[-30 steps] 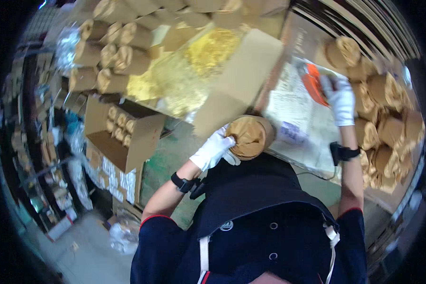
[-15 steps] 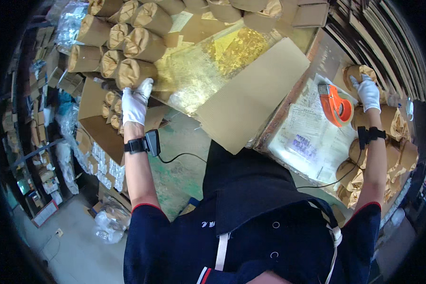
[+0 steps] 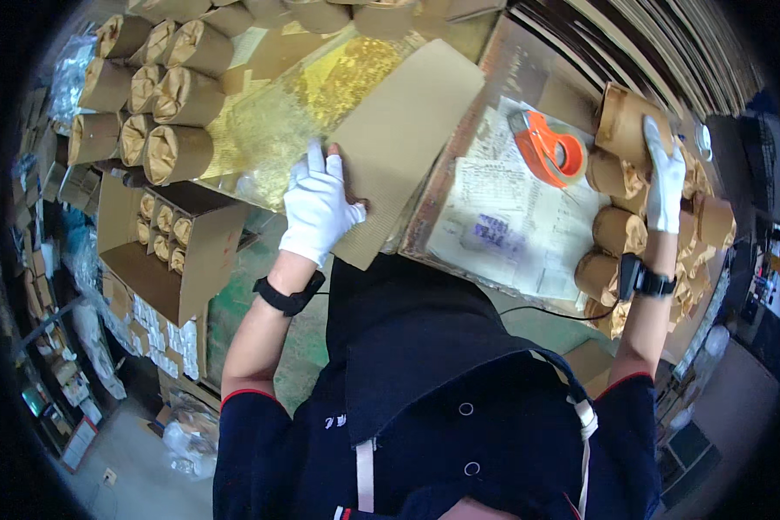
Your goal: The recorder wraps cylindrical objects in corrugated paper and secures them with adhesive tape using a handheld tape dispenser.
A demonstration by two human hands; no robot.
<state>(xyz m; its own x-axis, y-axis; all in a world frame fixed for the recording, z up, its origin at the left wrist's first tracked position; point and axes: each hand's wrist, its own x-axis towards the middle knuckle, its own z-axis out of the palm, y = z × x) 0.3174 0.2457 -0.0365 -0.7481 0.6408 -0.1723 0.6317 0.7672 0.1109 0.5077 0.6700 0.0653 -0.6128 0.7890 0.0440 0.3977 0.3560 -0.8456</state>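
Note:
My left hand (image 3: 321, 195), in a white glove with a couple of bare fingertips, lies open with fingers apart at the left edge of a flat cardboard sheet (image 3: 412, 117). Its thumb rests against the sheet. At the right, my gloved right hand (image 3: 665, 178) grips the side of a brown paper-wrapped cylinder (image 3: 626, 126), held tilted above other such cylinders (image 3: 611, 173). The far side of its grip is hidden. An orange tape dispenser (image 3: 546, 149) lies left of that cylinder, on printed paper sheets (image 3: 494, 208).
Stacked paper-wrapped cylinders (image 3: 178, 154) stand at the far left. Below them, an open cardboard box (image 3: 208, 251) holds several smaller wrapped pieces in rows. Stacked cardboard sheets (image 3: 667, 52) fill the far right. Clear plastic bags (image 3: 191, 433) lie on the floor at left.
My left hand has left the stacked cylinder at the far left and moved right to the cardboard sheet. The cylinder in my right hand has tipped, showing more of its side. The view has shifted.

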